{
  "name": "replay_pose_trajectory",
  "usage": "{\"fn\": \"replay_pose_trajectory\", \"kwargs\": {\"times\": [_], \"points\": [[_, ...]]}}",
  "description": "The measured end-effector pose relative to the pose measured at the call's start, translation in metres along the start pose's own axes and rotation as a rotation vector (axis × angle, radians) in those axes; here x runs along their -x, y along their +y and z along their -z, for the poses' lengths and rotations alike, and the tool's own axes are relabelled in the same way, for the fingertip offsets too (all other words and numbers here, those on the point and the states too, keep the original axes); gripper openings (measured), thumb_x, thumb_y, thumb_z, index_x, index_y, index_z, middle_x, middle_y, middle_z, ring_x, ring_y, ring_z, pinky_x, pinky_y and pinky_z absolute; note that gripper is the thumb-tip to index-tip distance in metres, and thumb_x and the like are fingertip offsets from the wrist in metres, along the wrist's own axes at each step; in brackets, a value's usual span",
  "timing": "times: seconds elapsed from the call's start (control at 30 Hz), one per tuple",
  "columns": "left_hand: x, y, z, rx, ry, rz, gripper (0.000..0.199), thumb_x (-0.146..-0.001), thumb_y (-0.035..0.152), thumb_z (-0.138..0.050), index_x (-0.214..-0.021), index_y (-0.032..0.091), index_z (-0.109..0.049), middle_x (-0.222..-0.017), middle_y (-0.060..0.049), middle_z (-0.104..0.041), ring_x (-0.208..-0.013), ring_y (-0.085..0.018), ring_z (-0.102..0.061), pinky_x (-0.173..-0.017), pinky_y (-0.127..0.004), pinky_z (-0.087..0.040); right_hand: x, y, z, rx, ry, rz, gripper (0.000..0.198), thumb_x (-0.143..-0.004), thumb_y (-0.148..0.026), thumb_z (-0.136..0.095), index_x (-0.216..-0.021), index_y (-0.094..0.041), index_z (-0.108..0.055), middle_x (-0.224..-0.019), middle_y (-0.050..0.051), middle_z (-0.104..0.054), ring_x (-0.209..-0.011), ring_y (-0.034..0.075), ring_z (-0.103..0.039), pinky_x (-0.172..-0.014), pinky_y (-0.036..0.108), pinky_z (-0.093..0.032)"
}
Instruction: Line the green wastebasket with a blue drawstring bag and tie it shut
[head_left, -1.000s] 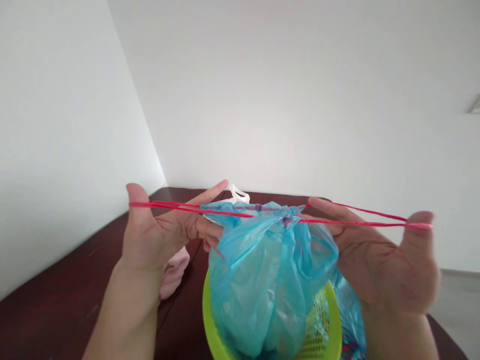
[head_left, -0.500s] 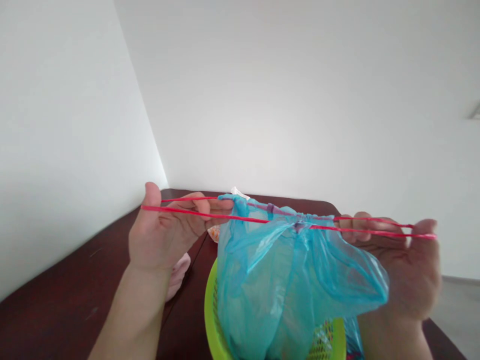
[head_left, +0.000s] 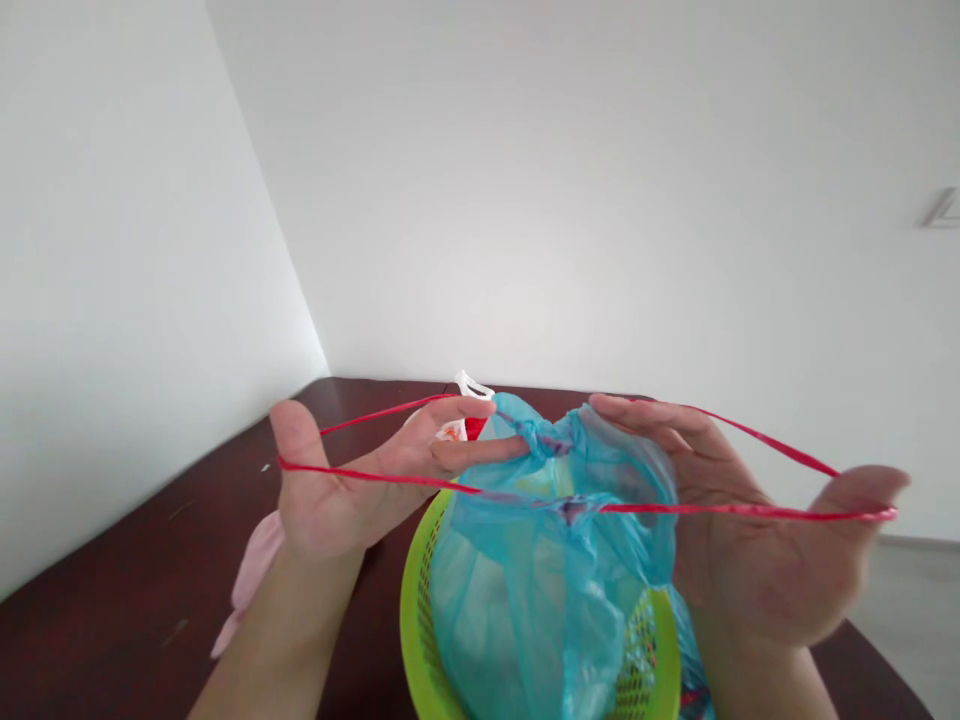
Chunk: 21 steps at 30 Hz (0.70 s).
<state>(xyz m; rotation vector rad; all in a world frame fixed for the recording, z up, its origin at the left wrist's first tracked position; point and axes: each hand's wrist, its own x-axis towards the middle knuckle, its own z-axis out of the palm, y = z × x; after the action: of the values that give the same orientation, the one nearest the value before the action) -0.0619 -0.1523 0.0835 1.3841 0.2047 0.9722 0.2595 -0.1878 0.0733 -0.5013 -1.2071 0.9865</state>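
A thin blue drawstring trash bag (head_left: 517, 590) rises out of a green plastic basket (head_left: 411, 630), its mouth gathered and partly open. Its red drawstring (head_left: 720, 511) is stretched tight in loops to both sides. On the left, the loop hooks round the raised thumb of my left hand (head_left: 337, 515), which is open, its fingers reaching to the bag's mouth. The other loop runs round the thumb of my right hand (head_left: 765, 560). That hand is open too, fingers straight and touching the right side of the mouth. The bag hides most of the basket's inside.
Dark red-brown table (head_left: 150, 560) under the basket, with white walls behind and to the left. A pink cloth (head_left: 259, 560) lies by my left forearm. Behind the bag is a white-handled item (head_left: 474, 385), partly hidden. Blue crinkled plastic (head_left: 694, 665) shows right of the basket.
The two strands of the drawstring have spread apart and the bag's mouth has opened wider. My fingers have moved inward to the mouth. The bag's right bulge has drawn in.
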Motion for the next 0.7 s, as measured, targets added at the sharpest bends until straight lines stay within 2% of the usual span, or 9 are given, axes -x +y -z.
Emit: {"fn": "replay_pose_trajectory", "kwargs": {"times": [0.13, 0.2, 0.27, 0.37, 0.43, 0.5, 0.53, 0.6, 0.7], "points": [[0.008, 0.004, -0.001, 0.139, 0.063, 0.091, 0.147, -0.083, 0.121, -0.049, -0.189, 0.02, -0.042, -0.163, -0.031, -0.077, -0.168, -0.058, -0.06, -0.139, -0.08, -0.04, 0.002, -0.007, -0.004, -0.138, -0.116, -0.093, 0.105, -0.094, -0.115, -0.049, -0.144, -0.031, -0.086, -0.157, 0.018, -0.084, -0.146, 0.051, -0.078, -0.116, 0.072, -0.067], [0.013, 0.008, 0.002, 0.129, 0.124, 0.105, 0.15, -0.085, 0.121, -0.049, -0.193, 0.018, -0.035, -0.162, -0.032, -0.077, -0.164, -0.057, -0.065, -0.139, -0.076, -0.041, 0.003, -0.009, -0.001, -0.167, -0.168, -0.115, 0.106, -0.094, -0.115, -0.048, -0.152, -0.034, -0.083, -0.16, 0.016, -0.082, -0.141, 0.05, -0.08, -0.115, 0.069, -0.068], [0.018, 0.013, 0.008, 0.103, 0.151, 0.108, 0.15, -0.085, 0.123, -0.044, -0.191, 0.017, -0.043, -0.153, -0.032, -0.082, -0.155, -0.057, -0.072, -0.133, -0.075, -0.049, 0.004, -0.011, 0.004, -0.143, -0.188, -0.104, 0.11, -0.093, -0.117, -0.044, -0.15, -0.033, -0.085, -0.151, 0.018, -0.086, -0.125, 0.049, -0.085, -0.107, 0.068, -0.07], [0.024, 0.021, 0.022, -0.073, 0.079, 0.087, 0.138, -0.091, 0.121, -0.033, -0.167, 0.014, -0.075, -0.123, -0.028, -0.092, -0.125, -0.054, -0.087, -0.115, -0.067, -0.064, 0.005, -0.011, 0.009, -0.068, -0.109, -0.027, 0.116, -0.091, -0.12, -0.031, -0.124, -0.029, -0.095, -0.125, 0.021, -0.089, -0.11, 0.05, -0.086, -0.096, 0.068, -0.072], [0.024, 0.027, 0.031, -0.228, 0.004, 0.037, 0.124, -0.099, 0.114, -0.033, -0.145, 0.013, -0.089, -0.094, -0.021, -0.091, -0.091, -0.042, -0.09, -0.092, -0.053, -0.07, 0.004, -0.011, 0.01, -0.02, 0.02, 0.069, 0.111, -0.096, -0.116, -0.029, -0.107, -0.028, -0.097, -0.113, 0.021, -0.088, -0.11, 0.049, -0.084, -0.098, 0.067, -0.071], [0.02, 0.031, 0.035, -0.286, 0.004, -0.084, 0.108, -0.108, 0.104, -0.04, -0.136, 0.014, -0.093, -0.072, -0.013, -0.081, -0.064, -0.029, -0.078, -0.07, -0.039, -0.066, 0.003, -0.009, 0.009, -0.001, 0.166, 0.154, 0.097, -0.105, -0.105, -0.037, -0.101, -0.029, -0.097, -0.11, 0.019, -0.086, -0.11, 0.045, -0.082, -0.101, 0.064, -0.071], [0.017, 0.032, 0.034, -0.266, 0.047, -0.173, 0.099, -0.112, 0.099, -0.046, -0.135, 0.015, -0.094, -0.066, -0.009, -0.075, -0.059, -0.024, -0.071, -0.065, -0.035, -0.062, 0.002, -0.009, 0.009, -0.004, 0.231, 0.181, 0.087, -0.109, -0.098, -0.043, -0.101, -0.03, -0.097, -0.112, 0.017, -0.086, -0.11, 0.042, -0.081, -0.103, 0.062, -0.07], [0.008, 0.031, 0.027, -0.17, 0.205, -0.349, 0.079, -0.116, 0.087, -0.057, -0.128, 0.02, -0.095, -0.07, -0.006, -0.073, -0.063, -0.02, -0.068, -0.065, -0.032, -0.063, 0.0, -0.007, 0.008, -0.041, 0.326, 0.228, 0.071, -0.115, -0.086, -0.052, -0.101, -0.032, -0.097, -0.118, 0.012, -0.086, -0.108, 0.035, -0.081, -0.103, 0.058, -0.072], [-0.004, 0.025, 0.008, 0.027, 0.495, -0.475, 0.055, -0.12, 0.075, -0.064, -0.111, 0.03, -0.095, -0.105, -0.006, -0.087, -0.086, -0.019, -0.079, -0.075, -0.03, -0.07, -0.002, -0.005, 0.012, -0.144, 0.337, 0.218, 0.057, -0.119, -0.075, -0.061, -0.101, -0.033, -0.095, -0.117, 0.008, -0.085, -0.099, 0.026, -0.08, -0.093, 0.047, -0.074]]}}
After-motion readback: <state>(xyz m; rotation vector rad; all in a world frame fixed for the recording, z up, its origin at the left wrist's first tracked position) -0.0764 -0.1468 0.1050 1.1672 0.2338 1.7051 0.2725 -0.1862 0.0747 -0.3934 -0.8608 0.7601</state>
